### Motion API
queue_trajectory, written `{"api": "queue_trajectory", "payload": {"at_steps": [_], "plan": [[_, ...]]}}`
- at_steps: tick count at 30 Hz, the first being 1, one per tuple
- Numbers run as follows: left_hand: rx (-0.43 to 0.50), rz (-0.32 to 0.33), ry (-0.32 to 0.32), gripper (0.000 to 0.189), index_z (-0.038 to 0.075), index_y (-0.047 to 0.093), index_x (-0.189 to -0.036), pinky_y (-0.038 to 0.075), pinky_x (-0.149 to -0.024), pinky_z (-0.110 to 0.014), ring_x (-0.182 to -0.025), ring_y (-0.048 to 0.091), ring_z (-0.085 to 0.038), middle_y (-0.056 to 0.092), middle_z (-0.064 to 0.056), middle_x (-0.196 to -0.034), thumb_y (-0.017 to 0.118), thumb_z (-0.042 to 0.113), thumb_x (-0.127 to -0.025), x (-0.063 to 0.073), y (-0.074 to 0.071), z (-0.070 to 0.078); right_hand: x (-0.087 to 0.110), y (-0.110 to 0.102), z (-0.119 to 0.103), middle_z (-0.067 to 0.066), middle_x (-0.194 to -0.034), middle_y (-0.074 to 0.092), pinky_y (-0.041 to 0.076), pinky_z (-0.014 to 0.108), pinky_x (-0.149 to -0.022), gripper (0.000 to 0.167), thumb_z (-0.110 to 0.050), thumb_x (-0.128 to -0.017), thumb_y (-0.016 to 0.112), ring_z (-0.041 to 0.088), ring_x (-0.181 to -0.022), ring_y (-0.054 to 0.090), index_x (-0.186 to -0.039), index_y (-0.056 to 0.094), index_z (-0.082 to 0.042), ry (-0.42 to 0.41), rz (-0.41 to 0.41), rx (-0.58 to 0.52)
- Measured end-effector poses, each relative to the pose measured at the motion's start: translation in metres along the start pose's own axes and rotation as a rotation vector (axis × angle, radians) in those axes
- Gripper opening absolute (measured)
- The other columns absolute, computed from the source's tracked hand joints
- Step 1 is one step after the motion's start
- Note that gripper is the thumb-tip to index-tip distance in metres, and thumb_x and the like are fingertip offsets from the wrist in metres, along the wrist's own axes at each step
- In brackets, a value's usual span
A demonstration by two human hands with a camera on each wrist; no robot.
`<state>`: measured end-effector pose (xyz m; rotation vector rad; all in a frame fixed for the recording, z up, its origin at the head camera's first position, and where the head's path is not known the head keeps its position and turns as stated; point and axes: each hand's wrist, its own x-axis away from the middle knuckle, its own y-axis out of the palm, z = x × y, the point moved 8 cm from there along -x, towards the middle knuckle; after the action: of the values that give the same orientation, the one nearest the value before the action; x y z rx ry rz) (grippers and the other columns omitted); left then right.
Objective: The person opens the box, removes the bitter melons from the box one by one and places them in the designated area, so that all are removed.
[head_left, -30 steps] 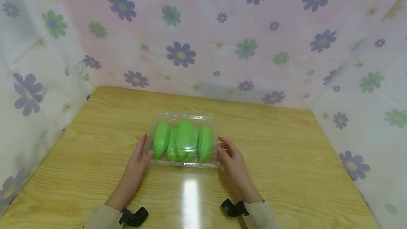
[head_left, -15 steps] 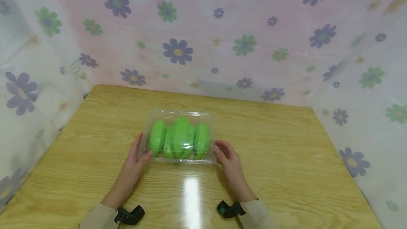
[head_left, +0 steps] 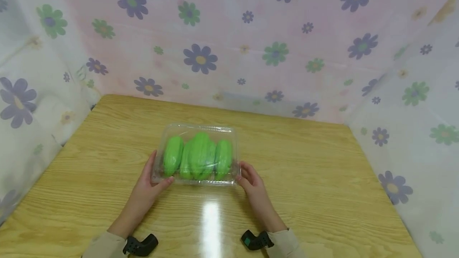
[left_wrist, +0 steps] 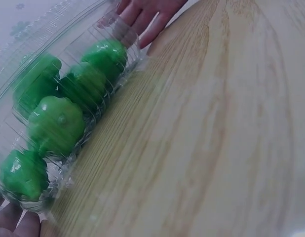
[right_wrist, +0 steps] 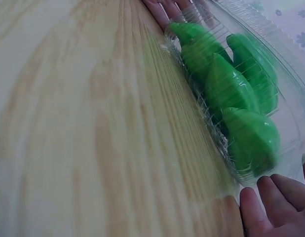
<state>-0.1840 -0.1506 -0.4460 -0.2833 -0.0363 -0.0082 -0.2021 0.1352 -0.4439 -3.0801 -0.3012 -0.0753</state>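
A clear plastic food box (head_left: 199, 127) sits near the middle of the wooden table, its lid on. Inside lie several bright green, elongated, ridged pieces (head_left: 199, 156) that look like fruit or vegetables; their exact kind is unclear. My left hand (head_left: 146, 182) holds the box's left side, thumb at the front left corner and fingers along the side. On the right side, my right hand (head_left: 253, 184) holds the front right corner between thumb and fingers. The right wrist view shows its fingertips (right_wrist: 265, 183) at the box's end. In the left wrist view, the left fingers are partly cut off.
The wooden table (head_left: 305, 170) spreads out around the box on all sides. Flower-patterned curtains (head_left: 229, 43) hang behind it and at both sides. A black wrist device (head_left: 141, 245) is worn at the left cuff and another (head_left: 256, 240) at the right.
The box and both hands have shifted slightly left, and the head view has moved a little too. The right hand's thumb and fingers have closed in on the box's corner.
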Motion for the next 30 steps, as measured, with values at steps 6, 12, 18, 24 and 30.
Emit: {"api": "queue_trajectory", "payload": {"at_steps": [6, 12, 18, 24, 30], "plan": [[0.042, -0.004, -0.004, 0.09, 0.03, 0.003, -0.144, 0.009, -0.102, -0.056, -0.133, 0.005, -0.03, 0.001, -0.003, -0.149, 0.067, 0.032, -0.08, -0.001, 0.001, -0.001, 0.001, 0.002, 0.0, 0.002, -0.136, 0.039, 0.027, 0.041, -0.102, 0.046, -0.026, -0.088, 0.056, 0.017, -0.125, 0.034, -0.13, 0.039, -0.016, 0.007, -0.054, -0.023], [0.05, -0.004, -0.005, 0.09, 0.031, 0.003, -0.144, 0.008, -0.103, -0.056, -0.133, 0.004, -0.028, 0.002, -0.001, -0.148, 0.067, 0.03, -0.081, -0.001, 0.0, -0.003, 0.002, 0.008, 0.002, -0.002, -0.144, 0.026, 0.024, 0.035, -0.103, 0.063, -0.014, -0.083, 0.064, 0.017, -0.131, 0.022, -0.136, 0.029, -0.018, -0.008, -0.18, -0.043], [0.048, -0.002, 0.006, 0.089, 0.033, 0.003, -0.143, 0.007, -0.103, -0.055, -0.133, 0.002, -0.027, 0.001, -0.001, -0.148, 0.067, 0.029, -0.081, -0.001, -0.001, 0.0, -0.001, 0.01, 0.004, 0.0, -0.142, 0.027, 0.025, 0.033, -0.103, 0.067, -0.01, -0.08, 0.066, 0.016, -0.13, 0.023, -0.135, 0.029, -0.018, -0.011, -0.201, -0.053], [0.061, -0.007, 0.003, 0.09, 0.03, 0.003, -0.144, 0.007, -0.103, -0.056, -0.133, 0.002, -0.027, 0.001, 0.0, -0.148, 0.067, 0.028, -0.081, -0.001, 0.0, -0.001, -0.002, 0.008, 0.007, 0.003, -0.141, 0.029, 0.029, 0.034, -0.101, 0.067, -0.011, -0.078, 0.069, 0.02, -0.129, 0.026, -0.133, 0.031, -0.016, 0.004, -0.174, -0.028], [0.04, -0.001, -0.001, 0.09, 0.032, 0.004, -0.144, 0.01, -0.102, -0.056, -0.133, 0.005, -0.028, 0.003, -0.002, -0.148, 0.068, 0.032, -0.08, -0.003, 0.0, -0.001, -0.003, 0.006, 0.005, 0.007, -0.14, 0.03, 0.032, 0.033, -0.099, 0.068, -0.012, -0.078, 0.07, 0.023, -0.128, 0.027, -0.133, 0.03, -0.012, -0.009, -0.17, -0.013]]}}
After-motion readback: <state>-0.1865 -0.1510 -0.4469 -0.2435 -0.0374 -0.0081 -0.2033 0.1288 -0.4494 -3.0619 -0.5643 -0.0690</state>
